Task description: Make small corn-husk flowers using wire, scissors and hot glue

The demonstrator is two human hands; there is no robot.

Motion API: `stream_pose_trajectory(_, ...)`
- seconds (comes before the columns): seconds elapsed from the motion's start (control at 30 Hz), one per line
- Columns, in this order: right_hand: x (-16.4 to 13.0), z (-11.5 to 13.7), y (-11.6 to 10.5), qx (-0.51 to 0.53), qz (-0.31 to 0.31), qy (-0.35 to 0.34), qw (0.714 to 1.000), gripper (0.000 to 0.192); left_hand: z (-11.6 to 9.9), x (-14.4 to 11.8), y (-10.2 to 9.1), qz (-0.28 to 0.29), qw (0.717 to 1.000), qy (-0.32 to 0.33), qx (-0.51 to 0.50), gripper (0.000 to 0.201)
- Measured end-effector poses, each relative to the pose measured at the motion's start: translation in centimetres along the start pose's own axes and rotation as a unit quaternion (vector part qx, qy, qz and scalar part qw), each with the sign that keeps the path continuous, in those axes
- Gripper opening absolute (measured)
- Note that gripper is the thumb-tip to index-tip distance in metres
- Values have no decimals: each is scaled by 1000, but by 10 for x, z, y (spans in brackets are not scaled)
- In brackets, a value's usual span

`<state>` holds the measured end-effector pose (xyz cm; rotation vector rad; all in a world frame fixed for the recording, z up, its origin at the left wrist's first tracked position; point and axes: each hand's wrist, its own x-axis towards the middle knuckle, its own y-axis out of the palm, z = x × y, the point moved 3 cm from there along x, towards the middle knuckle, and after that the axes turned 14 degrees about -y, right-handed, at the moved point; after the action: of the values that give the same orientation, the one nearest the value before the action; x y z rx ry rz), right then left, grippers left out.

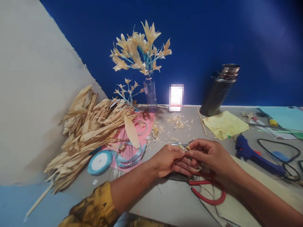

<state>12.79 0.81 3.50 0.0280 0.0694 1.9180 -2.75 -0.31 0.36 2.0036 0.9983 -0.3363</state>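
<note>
My left hand (168, 160) and my right hand (208, 154) meet over the grey table, fingertips pinched together on a small pale strip of corn husk (187, 147). Red-handled scissors (208, 189) lie under my right hand, their loops partly hidden by it. A thin wire (174, 144) sticks out to the left of my fingertips. Whether the right hand also holds the scissors, I cannot tell.
A pile of dry corn husks (90, 129) lies at the left, with a blue ribbon roll (99, 162) and pink sheet (132, 135). A vase of husk flowers (143, 60), a steel flask (219, 90), yellow paper (224, 125) and a blue glue gun (255, 154) stand around.
</note>
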Motion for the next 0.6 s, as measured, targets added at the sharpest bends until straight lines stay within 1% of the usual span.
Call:
stream_pose_trajectory(0.13, 1, 4, 2, -88, 40, -56, 994, 21, 3, 1, -1, -27, 999, -8, -27, 28)
stream_pose_trajectory(0.23, 0, 6, 1, -119, 59, -76, 988, 18, 3, 1, 1, -46, 999, -1, -29, 26)
stream_pose_trajectory(0.33, -3, 6, 1, -115, 71, -66, 989, 22, 1, -3, 5, -57, 998, -6, -16, 30)
stream_pose_trajectory(0.43, -6, 5, -2, -67, 56, -38, 995, 24, -2, -10, 9, -50, 998, -22, 11, 35)
stream_pose_trajectory(0.53, -3, 3, -11, -41, 30, -13, 999, 26, -5, -18, 12, -56, 997, -12, 56, 38)
stream_pose_trajectory(0.6, 1, 3, -21, -54, 25, -19, 998, 27, -6, -20, 13, -56, 995, -4, 81, 40)
